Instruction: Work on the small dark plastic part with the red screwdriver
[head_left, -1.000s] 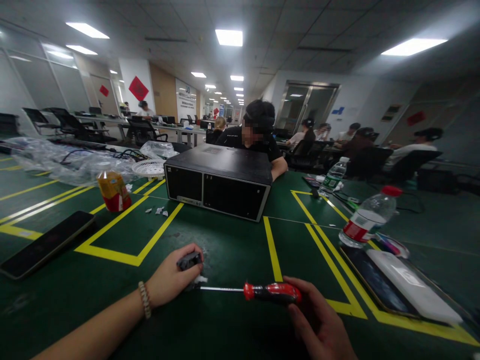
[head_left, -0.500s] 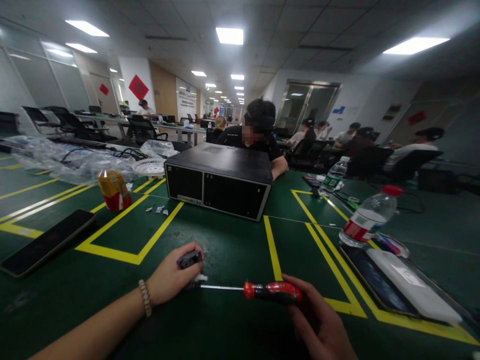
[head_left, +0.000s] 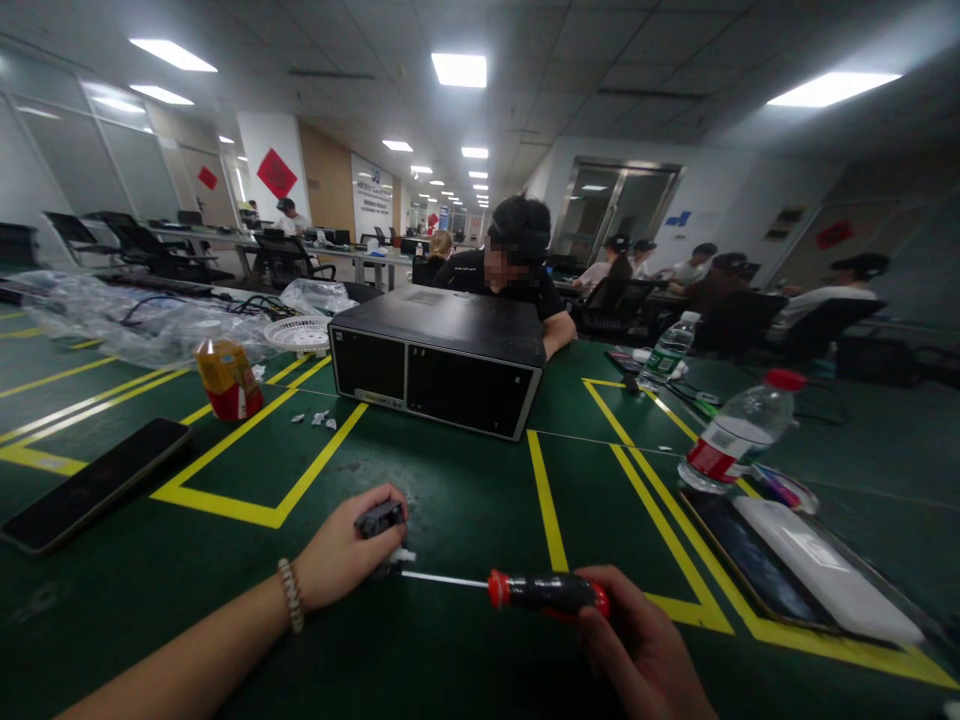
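My left hand [head_left: 341, 555] is closed around a small dark grey plastic part [head_left: 379, 518], low over the green table. A white piece [head_left: 403, 556] shows just under its fingers. In my right hand [head_left: 637, 635] is a red and black screwdriver [head_left: 547, 592], pinched at the end of its handle. The screwdriver's shaft lies level and points left, and its tip meets the part beneath my left fingers, where the exact contact is hidden. Beyond both hands, a black computer case [head_left: 442, 365] lies on its side.
A juice bottle [head_left: 227, 378] and a phone [head_left: 94, 485] are on the left. To the right stand a red-capped water bottle [head_left: 739, 435], another phone [head_left: 757, 560] and a white slab-like device [head_left: 825, 570]. White scraps [head_left: 320, 418] lie before the case. A person [head_left: 517, 250] sits behind it.
My right fingers have closed in on the handle end, and the screwdriver's handle has turned and dropped slightly. My left hand has stayed in place.
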